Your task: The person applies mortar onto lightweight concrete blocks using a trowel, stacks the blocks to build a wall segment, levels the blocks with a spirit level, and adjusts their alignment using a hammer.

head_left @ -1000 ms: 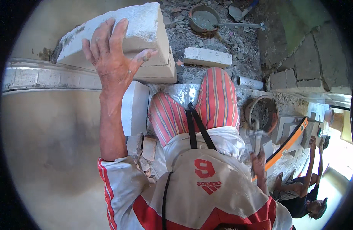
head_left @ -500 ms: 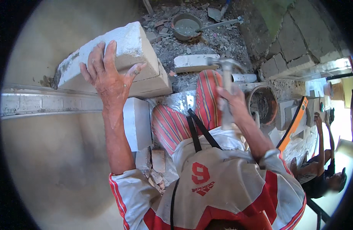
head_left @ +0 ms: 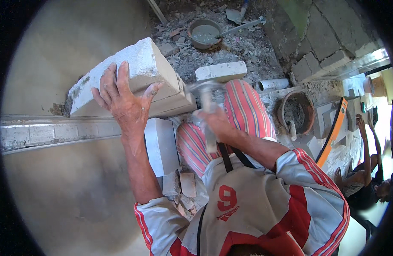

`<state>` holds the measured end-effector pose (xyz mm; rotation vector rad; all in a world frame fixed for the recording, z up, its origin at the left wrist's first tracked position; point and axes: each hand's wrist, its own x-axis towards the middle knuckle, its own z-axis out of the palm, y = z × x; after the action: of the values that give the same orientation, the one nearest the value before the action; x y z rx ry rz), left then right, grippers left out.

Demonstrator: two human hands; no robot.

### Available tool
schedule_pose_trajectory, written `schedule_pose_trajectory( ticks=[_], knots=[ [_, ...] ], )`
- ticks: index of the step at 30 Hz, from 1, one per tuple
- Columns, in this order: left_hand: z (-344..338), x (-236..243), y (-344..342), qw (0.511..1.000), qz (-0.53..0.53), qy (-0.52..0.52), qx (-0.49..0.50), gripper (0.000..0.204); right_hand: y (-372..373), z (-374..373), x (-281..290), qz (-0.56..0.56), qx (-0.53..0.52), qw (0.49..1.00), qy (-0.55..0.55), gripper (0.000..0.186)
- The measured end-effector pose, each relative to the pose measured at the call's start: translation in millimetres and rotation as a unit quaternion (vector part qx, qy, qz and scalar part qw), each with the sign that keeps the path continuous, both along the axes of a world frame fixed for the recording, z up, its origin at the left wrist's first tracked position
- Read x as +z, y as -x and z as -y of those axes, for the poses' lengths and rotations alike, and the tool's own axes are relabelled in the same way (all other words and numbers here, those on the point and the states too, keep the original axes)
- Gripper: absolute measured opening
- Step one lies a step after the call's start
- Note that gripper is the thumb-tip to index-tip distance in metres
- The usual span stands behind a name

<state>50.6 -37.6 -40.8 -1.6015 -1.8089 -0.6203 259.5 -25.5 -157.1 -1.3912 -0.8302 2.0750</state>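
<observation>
My left hand (head_left: pixel 130 104) lies spread against the near face and top edge of a large white building block (head_left: pixel 138 57). That block rests on another pale block (head_left: pixel 183 102) in a low wall. My right hand (head_left: pixel 215 121) is wrapped round the handle of a hammer (head_left: pixel 210 143). Motion blurs the hammer head, which is beside the right end of the stacked blocks; I cannot tell whether it touches them. My knees, in red striped cloth, are just right of the hammer and below it.
A loose white block (head_left: pixel 220 71) lies ahead on rubble, with a bucket of grey liquid (head_left: pixel 205 35) beyond it. At right are a mortar bucket (head_left: pixel 309 113), an orange spirit level (head_left: pixel 334 130) and another person (head_left: pixel 369 170). An upright white block (head_left: pixel 161 147) and broken pieces (head_left: pixel 188 184) are close by my left arm.
My right hand has swung the hammer left, toward the end of the stacked blocks. My left hand stays spread on the block, while the whole view has shifted slightly.
</observation>
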Motion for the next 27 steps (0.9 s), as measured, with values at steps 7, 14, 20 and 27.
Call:
schedule_pose_trajectory(
  ticks=[7, 14, 20, 27],
  knots=[
    [1, 4, 0, 1.000, 0.005, -0.002, 0.002, 0.090, -1, -11, 7, -0.015, 0.081, 0.995, -0.063, 0.041],
    [1, 5, -3, 1.000, 0.013, -0.004, -0.001, 0.086, -23, -23, -24, -0.031, -0.034, 0.995, -0.086, 0.027],
    [-1, 5, -4, 1.000, 0.012, -0.003, 0.000, 0.087, -13, -19, -4, -0.058, -0.118, 0.986, -0.099, 0.022],
    [5, 9, -1, 1.000, 0.014, 0.012, 0.007, 0.088, 1, -11, 19, 0.016, 0.086, 0.991, -0.103, 0.031]
  ],
)
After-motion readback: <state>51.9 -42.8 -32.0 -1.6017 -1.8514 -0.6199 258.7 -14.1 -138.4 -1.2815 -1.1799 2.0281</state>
